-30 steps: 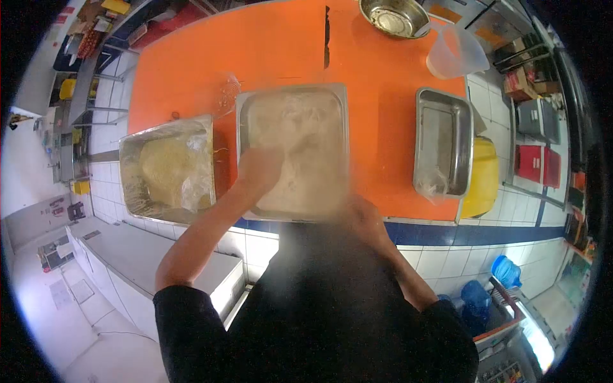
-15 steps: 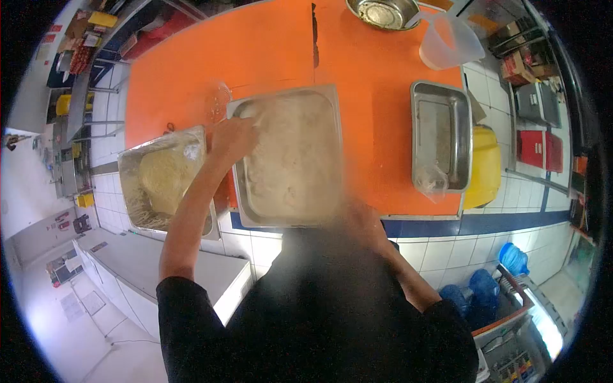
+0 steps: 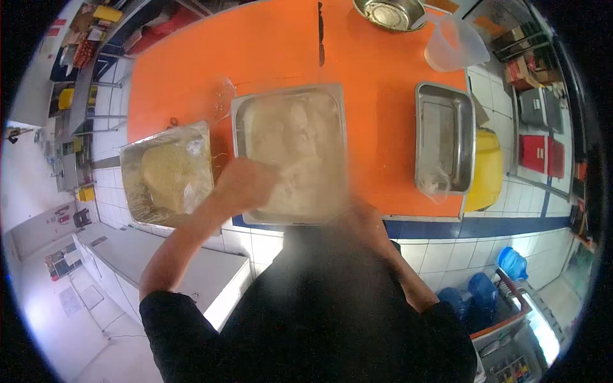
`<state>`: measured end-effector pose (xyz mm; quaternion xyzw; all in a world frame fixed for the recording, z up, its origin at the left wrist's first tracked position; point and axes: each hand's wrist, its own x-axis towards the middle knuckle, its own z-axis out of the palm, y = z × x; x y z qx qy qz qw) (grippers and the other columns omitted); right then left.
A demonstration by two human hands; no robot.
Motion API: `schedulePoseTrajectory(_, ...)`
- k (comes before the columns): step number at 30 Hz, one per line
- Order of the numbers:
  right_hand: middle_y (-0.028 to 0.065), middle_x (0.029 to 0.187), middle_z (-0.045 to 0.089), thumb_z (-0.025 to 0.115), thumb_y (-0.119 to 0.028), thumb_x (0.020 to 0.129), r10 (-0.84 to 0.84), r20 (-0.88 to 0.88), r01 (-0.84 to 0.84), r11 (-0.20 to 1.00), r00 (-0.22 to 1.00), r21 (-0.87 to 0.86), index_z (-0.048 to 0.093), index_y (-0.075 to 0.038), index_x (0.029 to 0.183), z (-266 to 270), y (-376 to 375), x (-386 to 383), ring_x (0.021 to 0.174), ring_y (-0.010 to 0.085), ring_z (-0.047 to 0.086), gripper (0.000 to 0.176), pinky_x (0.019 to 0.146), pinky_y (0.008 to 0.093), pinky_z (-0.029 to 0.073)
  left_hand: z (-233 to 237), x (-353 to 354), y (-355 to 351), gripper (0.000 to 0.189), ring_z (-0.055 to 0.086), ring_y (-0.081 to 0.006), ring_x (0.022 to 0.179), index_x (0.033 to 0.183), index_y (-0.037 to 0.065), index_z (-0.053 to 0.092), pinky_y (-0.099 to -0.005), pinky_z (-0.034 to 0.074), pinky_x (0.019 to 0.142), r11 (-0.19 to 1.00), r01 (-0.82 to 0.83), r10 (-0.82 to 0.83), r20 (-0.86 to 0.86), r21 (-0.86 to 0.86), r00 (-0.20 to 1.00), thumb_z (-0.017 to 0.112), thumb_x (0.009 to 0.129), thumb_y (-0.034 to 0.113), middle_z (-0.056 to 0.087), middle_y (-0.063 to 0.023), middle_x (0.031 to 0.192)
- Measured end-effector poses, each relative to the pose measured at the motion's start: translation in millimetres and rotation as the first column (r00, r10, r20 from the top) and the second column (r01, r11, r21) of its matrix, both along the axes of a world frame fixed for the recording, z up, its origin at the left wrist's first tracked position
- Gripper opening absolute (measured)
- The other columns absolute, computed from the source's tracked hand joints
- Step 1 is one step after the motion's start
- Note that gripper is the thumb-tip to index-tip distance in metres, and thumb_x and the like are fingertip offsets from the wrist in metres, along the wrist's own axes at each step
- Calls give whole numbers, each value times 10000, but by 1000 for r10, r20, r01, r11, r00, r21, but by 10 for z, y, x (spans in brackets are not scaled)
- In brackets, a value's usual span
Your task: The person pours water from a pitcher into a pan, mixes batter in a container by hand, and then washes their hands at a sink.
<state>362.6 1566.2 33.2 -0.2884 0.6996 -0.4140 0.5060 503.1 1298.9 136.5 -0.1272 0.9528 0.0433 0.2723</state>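
Steel pan [image 3: 287, 89] of pale dough [image 3: 297, 143] sat mid-frame on the orange worktop [image 3: 268, 51], with both hands at its near side.
The left hand [image 3: 246, 182] pressed on the dough at the pan's lower-left corner, but blur hid how far its fingers were spread. The right hand [image 3: 365, 217] sat at the near rim, lower centre of the frame, and its grip could not be told. Working the mass well likely called for pushing from the edges inward while the pan was kept from sliding.
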Motion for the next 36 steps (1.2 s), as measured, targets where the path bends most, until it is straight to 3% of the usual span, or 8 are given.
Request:
schedulePoseTrajectory(9, 167, 813, 662, 546, -128, 946, 15, -139, -24, 998, 990, -63, 569, 18, 1089, 227, -101, -13, 686, 203, 661, 205, 621, 345, 516, -638, -18, -357, 125, 681, -334, 698, 817, 56, 657, -476, 535, 647, 957, -234, 214, -127, -171, 969, 565, 803, 139, 662, -175, 738)
schedulePoseTrajectory(13, 153, 803, 657, 557, -133, 940, 21, -102, -25, 999, 995, -38, 568, 24, 1044, 80, -39, -33, 689, 215, 672, 189, 630, 347, 525, -74, -60, -339, 153, 682, -318, 688, 781, 49, 658, -466, 527, 610, 955, -241, 222, -122, -174, 967, 572, 819, 170, 665, -164, 733)
schedulePoseTrajectory(15, 157, 796, 650, 563, -138, 935, 17, -144, -27, 997, 989, -70, 567, 19, 1040, -16, -3, 4, 702, 228, 672, 189, 633, 358, 522, 50, -126, -424, 159, 683, -297, 683, 755, 59, 668, -455, 512, 568, 866, -348, 281, -225, -358, 933, 579, 805, 181, 669, -145, 725)
schedulePoseTrajectory(16, 161, 789, 642, 569, -143, 930, 23, -192, -45, 993, 981, -114, 567, 15, 1036, -38, -9, 1, 715, 240, 673, 190, 636, 368, 519, -135, -140, -567, 159, 683, -297, 683, 755, 59, 668, -455, 512, 568, 866, -351, 283, -227, -357, 932, 579, 805, 181, 669, -145, 725)
schedulePoseTrajectory(18, 165, 776, 628, 573, -143, 925, 48, -214, -67, 994, 976, -82, 566, 9, 1027, -37, -38, -14, 723, 254, 673, 183, 636, 379, 514, -655, -186, -923, 139, 685, -288, 686, 756, 71, 676, -444, 521, 550, 988, 3, -43, -248, -157, 968, 586, 777, 175, 674, -139, 729)
schedulePoseTrajectory(21, 177, 769, 613, 581, -139, 918, 46, -228, -63, 996, 972, -68, 568, 0, 1012, -63, -17, -19, 732, 275, 673, 169, 638, 393, 507, -773, -523, -797, 123, 684, -289, 685, 738, 73, 667, -434, 539, 566, 982, 69, -84, -75, -178, 994, 590, 752, 167, 668, -130, 719)
schedulePoseTrajectory(27, 203, 823, 631, 593, -132, 912, 10, -109, -9, 1000, 994, 9, 573, 10, 1065, 99, -57, -10, 692, 261, 656, 210, 629, 376, 499, -145, -189, -402, 131, 673, -300, 631, 767, 69, 672, -441, 541, 559, 982, 187, -187, 13, -7, 982, 584, 757, 166, 658, -136, 683)
schedulePoseTrajectory(36, 197, 833, 658, 573, -128, 921, 7, -128, -11, 999, 992, -33, 574, 19, 1100, 70, -62, -20, 708, 242, 659, 231, 648, 361, 505, -325, 7, 67, 126, 680, -351, 676, 804, 54, 658, -460, 538, 567, 992, -122, 122, 4, 19, 992, 550, 799, 119, 666, -169, 723)
